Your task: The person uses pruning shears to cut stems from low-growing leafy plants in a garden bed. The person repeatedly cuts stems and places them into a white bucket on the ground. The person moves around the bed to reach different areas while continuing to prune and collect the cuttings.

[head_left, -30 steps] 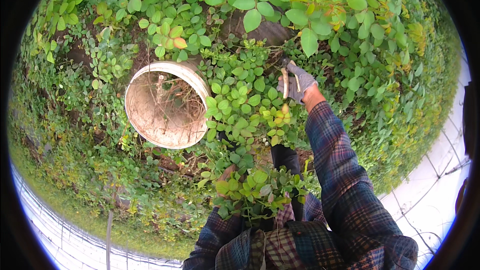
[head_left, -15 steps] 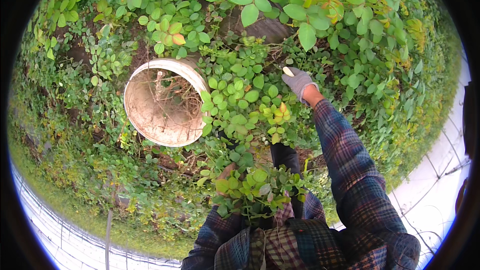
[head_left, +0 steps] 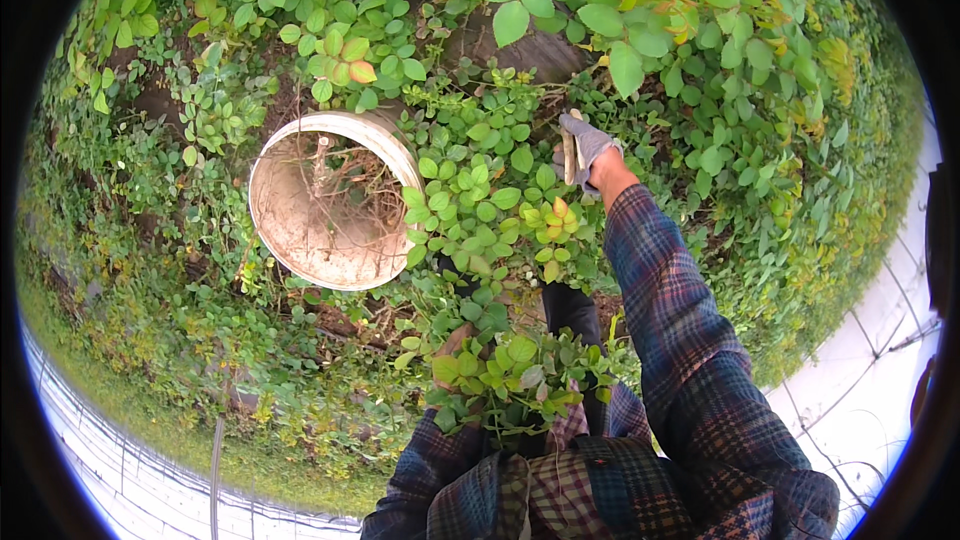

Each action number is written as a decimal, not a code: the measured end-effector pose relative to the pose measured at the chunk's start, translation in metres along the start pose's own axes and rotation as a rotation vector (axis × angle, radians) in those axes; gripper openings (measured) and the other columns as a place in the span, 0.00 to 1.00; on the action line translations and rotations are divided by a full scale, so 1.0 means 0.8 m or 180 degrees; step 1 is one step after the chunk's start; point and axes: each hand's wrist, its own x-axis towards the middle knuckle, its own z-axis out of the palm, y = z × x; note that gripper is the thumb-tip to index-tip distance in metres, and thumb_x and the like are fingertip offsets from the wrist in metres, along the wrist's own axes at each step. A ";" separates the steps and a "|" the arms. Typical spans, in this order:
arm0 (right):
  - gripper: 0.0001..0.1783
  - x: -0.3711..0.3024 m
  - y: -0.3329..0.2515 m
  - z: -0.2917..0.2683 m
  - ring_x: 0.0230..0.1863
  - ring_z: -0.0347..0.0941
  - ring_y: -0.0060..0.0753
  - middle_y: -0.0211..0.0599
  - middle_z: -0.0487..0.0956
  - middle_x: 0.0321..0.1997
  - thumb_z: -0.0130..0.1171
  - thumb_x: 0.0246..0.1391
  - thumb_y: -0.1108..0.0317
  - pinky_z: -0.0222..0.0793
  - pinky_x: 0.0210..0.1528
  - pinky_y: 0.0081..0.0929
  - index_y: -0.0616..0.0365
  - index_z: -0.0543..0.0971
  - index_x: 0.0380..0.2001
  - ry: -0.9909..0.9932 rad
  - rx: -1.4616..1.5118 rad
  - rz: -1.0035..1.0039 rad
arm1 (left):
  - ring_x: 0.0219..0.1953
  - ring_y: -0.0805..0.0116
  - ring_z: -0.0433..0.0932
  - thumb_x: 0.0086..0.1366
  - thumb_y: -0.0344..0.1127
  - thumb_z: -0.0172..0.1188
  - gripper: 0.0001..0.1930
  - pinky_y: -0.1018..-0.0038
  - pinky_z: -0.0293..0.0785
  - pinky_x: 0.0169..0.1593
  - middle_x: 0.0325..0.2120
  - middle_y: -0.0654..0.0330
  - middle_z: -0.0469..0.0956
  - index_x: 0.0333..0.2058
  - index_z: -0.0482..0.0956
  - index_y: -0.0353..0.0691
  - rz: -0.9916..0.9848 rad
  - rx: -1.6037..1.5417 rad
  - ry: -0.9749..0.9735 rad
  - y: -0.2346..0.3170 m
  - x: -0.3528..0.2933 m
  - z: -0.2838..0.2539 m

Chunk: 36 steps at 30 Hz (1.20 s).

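My right hand (head_left: 592, 148), in a grey glove, is closed around the pale handles of what look like pruning shears (head_left: 571, 155). Their blades are lost among the foliage. This hand is low in the plants, to the right of a leafy rose-like shoot (head_left: 480, 185). My left hand (head_left: 455, 343) shows only in part, at the end of the plaid sleeve near my body. Leaves cover its fingers, so its grip is hidden. Beside it, in front of my chest, is a cluster of leafy stems (head_left: 520, 370).
A dirty white bucket (head_left: 275, 240) lies tipped among the plants at left, its mouth facing me, with dry twigs (head_left: 365, 195) inside. Dense leafy bushes (head_left: 720, 120) surround it. A dark flat surface (head_left: 525, 50) shows between leaves at the top. A thin pole (head_left: 217, 470) stands at lower left.
My right hand has shifted slightly left and turned, so more of the pale handles shows. My left arm and the leafy cluster are nearly unchanged.
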 end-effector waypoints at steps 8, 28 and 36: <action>0.24 -0.013 -0.006 0.001 0.42 0.78 0.57 0.54 0.82 0.41 0.57 0.57 0.54 0.74 0.46 0.43 0.59 0.76 0.50 0.0887 -0.3052 -0.1376 | 0.47 0.58 0.81 0.73 0.34 0.53 0.20 0.62 0.83 0.49 0.52 0.48 0.76 0.58 0.70 0.28 -0.0073 0.0103 0.0036 0.003 0.007 -0.007; 0.30 -0.011 -0.019 0.004 0.33 0.71 0.37 0.34 0.70 0.34 0.62 0.59 0.54 0.80 0.42 0.46 0.49 0.69 0.62 0.0194 -0.0723 -0.0149 | 0.39 0.63 0.83 0.72 0.35 0.57 0.18 0.67 0.85 0.41 0.46 0.53 0.80 0.54 0.74 0.29 -0.0089 0.0303 0.0340 -0.001 0.008 -0.009; 0.23 -0.028 -0.048 -0.006 0.48 0.77 0.57 0.53 0.80 0.50 0.56 0.55 0.57 0.73 0.52 0.42 0.57 0.78 0.51 0.0137 -0.4810 -0.1936 | 0.44 0.61 0.81 0.73 0.35 0.54 0.20 0.68 0.83 0.46 0.50 0.51 0.78 0.58 0.71 0.30 0.0080 0.0479 -0.0014 -0.014 0.010 -0.035</action>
